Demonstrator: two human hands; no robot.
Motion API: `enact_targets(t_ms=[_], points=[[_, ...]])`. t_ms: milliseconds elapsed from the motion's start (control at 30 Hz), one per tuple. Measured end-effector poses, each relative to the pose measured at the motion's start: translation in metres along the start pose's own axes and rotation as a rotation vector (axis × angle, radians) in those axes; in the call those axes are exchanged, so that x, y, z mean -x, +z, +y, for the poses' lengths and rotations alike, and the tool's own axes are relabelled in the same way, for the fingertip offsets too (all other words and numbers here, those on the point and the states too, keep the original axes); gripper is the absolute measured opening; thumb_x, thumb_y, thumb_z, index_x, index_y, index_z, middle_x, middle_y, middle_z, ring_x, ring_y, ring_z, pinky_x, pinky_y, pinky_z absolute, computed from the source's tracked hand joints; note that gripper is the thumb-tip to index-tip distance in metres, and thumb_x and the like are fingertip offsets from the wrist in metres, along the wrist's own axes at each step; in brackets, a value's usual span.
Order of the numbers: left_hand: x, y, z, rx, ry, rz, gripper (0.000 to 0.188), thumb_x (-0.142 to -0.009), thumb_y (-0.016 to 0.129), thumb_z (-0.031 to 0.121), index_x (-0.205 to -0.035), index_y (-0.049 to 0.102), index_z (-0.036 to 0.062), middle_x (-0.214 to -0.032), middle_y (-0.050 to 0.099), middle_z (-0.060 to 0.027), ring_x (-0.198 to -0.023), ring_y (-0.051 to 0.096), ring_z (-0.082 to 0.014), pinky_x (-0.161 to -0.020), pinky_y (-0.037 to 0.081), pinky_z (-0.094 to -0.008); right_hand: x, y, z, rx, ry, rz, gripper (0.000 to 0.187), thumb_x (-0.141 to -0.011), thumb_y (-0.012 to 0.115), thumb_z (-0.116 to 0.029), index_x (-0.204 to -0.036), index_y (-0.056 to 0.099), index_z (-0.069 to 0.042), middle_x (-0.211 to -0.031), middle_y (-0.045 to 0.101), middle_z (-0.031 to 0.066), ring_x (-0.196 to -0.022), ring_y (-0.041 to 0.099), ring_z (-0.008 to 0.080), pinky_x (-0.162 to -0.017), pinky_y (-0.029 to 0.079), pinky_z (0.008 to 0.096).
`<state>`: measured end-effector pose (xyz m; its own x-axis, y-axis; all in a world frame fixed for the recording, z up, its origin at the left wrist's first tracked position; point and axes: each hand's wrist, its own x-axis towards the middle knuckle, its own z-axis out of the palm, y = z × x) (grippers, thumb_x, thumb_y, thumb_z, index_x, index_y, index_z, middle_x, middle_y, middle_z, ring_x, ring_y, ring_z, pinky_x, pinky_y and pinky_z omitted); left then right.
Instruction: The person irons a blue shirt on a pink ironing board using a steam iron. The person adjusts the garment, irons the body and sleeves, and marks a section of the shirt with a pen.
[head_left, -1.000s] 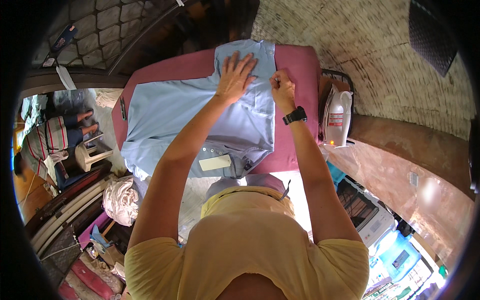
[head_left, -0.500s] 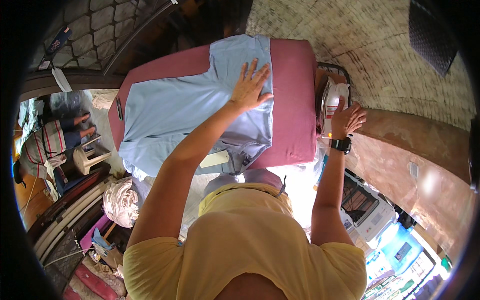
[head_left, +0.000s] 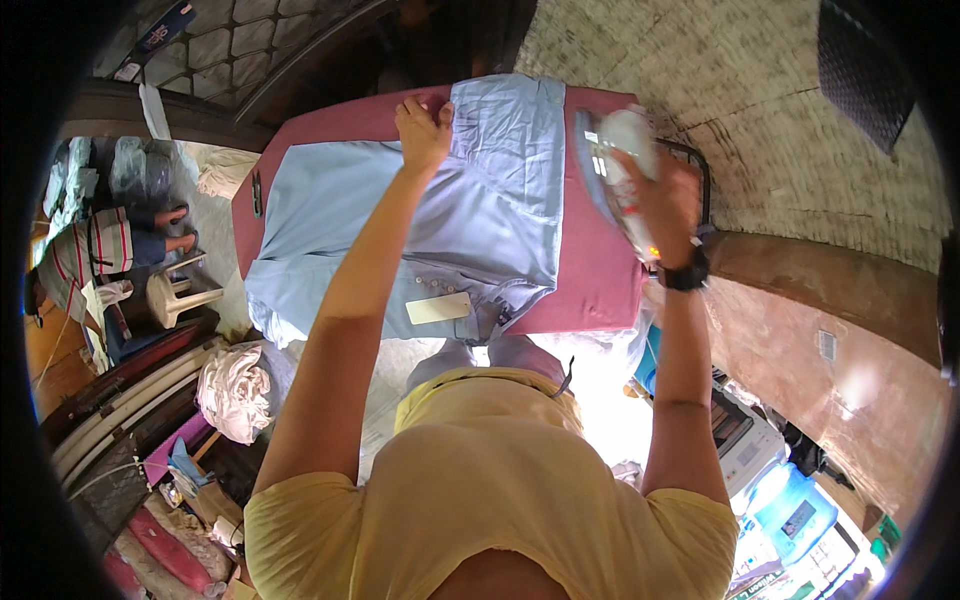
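Note:
A light blue shirt [head_left: 350, 205] lies spread over the maroon padded ironing board [head_left: 605, 290]. At the shirt's far edge, my left hand [head_left: 424, 132] pinches the cloth beside the sleeve [head_left: 508, 125]. My right hand [head_left: 660, 205] grips a white clothes iron [head_left: 628, 150], which is tilted over the right end of the board and blurred by motion. Whether the iron's soleplate touches the board I cannot tell. On the near part of the shirt are a pale tag [head_left: 438, 308] and a row of small buttons.
The iron rest's black metal frame [head_left: 700, 165] sticks out at the board's right end. A dark metal grille [head_left: 250, 50] stands at far left. A person sits near a beige stool [head_left: 180, 290] on the left, above a bundle of pale cloth [head_left: 235, 390]. A blue water container [head_left: 795, 515] is at lower right.
My right hand has taken hold of the iron and lifted it off its rest onto the board side. My left hand has moved left from the sleeve and closed at the cloth's far edge.

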<state>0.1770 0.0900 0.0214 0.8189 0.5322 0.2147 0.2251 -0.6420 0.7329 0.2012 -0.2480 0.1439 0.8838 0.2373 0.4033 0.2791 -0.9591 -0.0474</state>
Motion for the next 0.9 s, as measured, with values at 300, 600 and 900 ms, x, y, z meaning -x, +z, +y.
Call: enact_targets(t_ms=[300,600,900], points=[[-0.024,0.007,-0.039,0.143,-0.018,-0.255,0.035,-0.089,0.059,0.015,-0.119,0.042,0.0083,-0.097,0.067,-0.0174,-0.09,0.066,-0.0365,-0.081,0.05,-0.0449,-0.013,0.041,-0.124,-0.406,-0.034,-0.329,0.063,-0.082,0.059,-0.066,-0.083,0.064,-0.003,-0.072,0.066,0.0237,-0.071,0.066,0.0436,-0.06,0.054,0.0515],[-0.029,-0.001,0.001,0.397,-0.119,-0.66,0.042,-0.084,0.072,0.014,-0.125,0.061,0.0136,-0.106,0.068,-0.0094,-0.097,0.063,-0.0233,-0.09,0.048,-0.0332,-0.02,0.05,-0.11,-0.284,0.014,-0.285,0.062,-0.083,0.06,-0.064,-0.092,0.062,-0.003,-0.07,0.066,0.023,-0.068,0.067,0.0422,-0.057,0.054,0.0511],[-0.04,0.005,-0.019,0.329,0.009,-0.521,0.066,-0.076,0.07,0.0,-0.137,0.05,0.0132,-0.134,0.045,-0.013,-0.123,0.048,-0.027,-0.102,0.042,-0.0348,-0.036,0.057,-0.114,-0.279,-0.003,-0.316,0.066,-0.083,0.055,-0.068,-0.092,0.062,-0.003,-0.071,0.066,0.0227,-0.067,0.067,0.0423,-0.057,0.054,0.0493]])
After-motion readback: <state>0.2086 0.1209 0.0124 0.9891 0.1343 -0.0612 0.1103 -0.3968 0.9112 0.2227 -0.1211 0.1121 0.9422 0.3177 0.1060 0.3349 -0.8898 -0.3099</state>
